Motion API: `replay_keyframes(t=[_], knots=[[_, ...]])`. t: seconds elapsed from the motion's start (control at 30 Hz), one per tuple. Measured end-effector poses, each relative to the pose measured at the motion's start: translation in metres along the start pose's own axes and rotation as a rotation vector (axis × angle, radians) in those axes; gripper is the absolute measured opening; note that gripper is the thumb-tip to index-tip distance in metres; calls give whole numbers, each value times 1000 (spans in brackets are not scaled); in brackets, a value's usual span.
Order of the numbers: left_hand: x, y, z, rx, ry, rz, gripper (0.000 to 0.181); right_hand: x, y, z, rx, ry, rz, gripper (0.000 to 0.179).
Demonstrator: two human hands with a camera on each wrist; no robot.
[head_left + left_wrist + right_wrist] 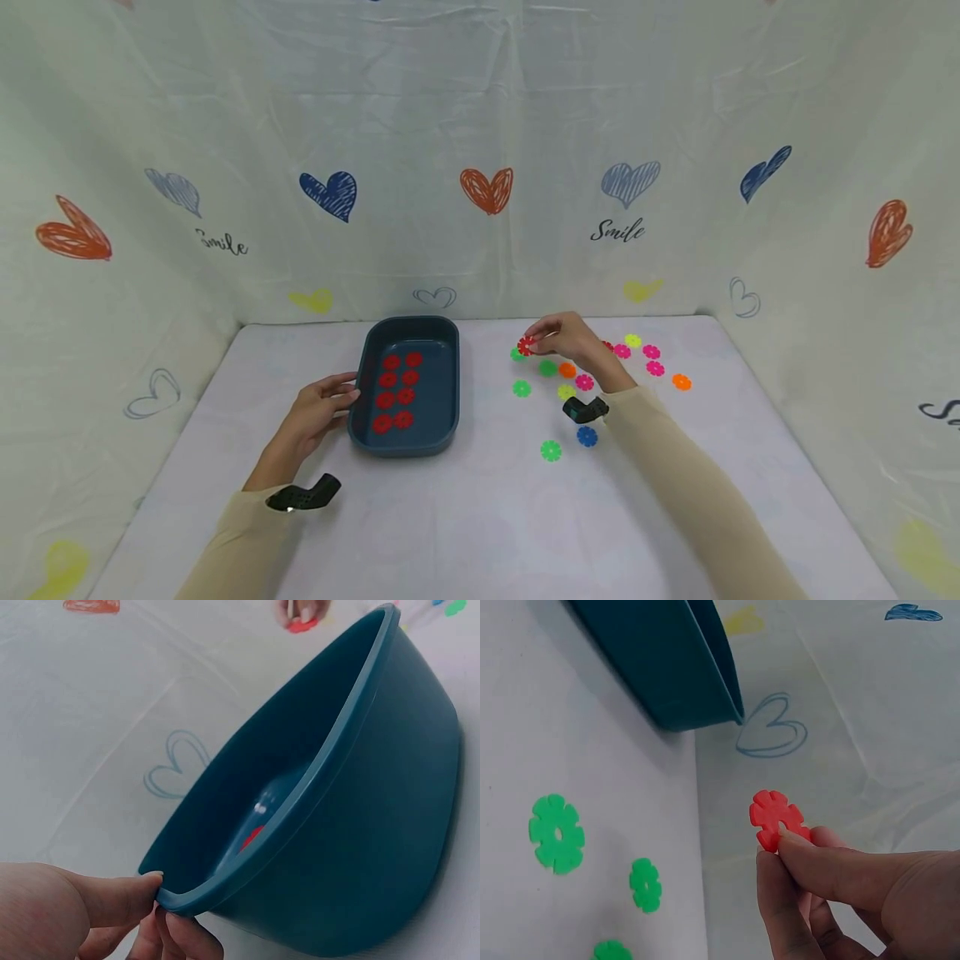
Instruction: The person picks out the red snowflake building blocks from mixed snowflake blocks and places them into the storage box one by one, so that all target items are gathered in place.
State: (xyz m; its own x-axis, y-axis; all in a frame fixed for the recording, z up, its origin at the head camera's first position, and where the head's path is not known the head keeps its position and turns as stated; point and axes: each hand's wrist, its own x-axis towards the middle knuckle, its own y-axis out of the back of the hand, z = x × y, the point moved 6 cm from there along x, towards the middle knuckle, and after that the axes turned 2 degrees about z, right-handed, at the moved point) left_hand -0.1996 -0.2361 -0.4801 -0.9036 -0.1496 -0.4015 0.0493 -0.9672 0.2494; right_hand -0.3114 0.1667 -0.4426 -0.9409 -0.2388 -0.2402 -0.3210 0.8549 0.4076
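Note:
Between thumb and fingertips my right hand pinches a red flower-shaped plastic disc, lifted above the table to the right of a dark blue-green plastic tub. My left hand grips the tub's left rim; in the left wrist view the thumb lies on top of the rim and fingers curl below it. Inside the tub, several red discs lie in two rows. Under and near my right hand are green discs, an orange disc and a pink disc.
More loose discs spread to the right, among them another orange disc and a yellow disc. Closer to me lie a blue disc and a green one. A heart-printed sheet rises behind the white table.

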Motion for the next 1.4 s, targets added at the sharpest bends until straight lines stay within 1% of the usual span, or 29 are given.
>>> replay_keyframes(t=[0.13, 0.27, 0.5, 0.87, 1.0, 1.2, 1.4], knots=[[-1, 0, 0, 0, -6, -3, 54, 5, -10, -9, 29, 3, -11, 23], [0, 1, 0, -2, -7, -9, 54, 6, -21, -20, 63, 20, -29, 22], [0, 1, 1, -23, -12, -16, 55, 11, -41, -35, 53, 73, -64, 22], [-1, 0, 2, -26, -4, -11, 54, 16, -67, -54, 54, 118, -97, 22], [-1, 1, 2, -28, 2, 0, 53, 18, -76, -58, 46, 122, -105, 23], [0, 0, 1, -25, -17, 2, 53, 20, -89, -63, 48, 111, -125, 26], [-1, 0, 1, -27, -14, 15, 53, 22, -102, -73, 46, 133, -137, 26]])
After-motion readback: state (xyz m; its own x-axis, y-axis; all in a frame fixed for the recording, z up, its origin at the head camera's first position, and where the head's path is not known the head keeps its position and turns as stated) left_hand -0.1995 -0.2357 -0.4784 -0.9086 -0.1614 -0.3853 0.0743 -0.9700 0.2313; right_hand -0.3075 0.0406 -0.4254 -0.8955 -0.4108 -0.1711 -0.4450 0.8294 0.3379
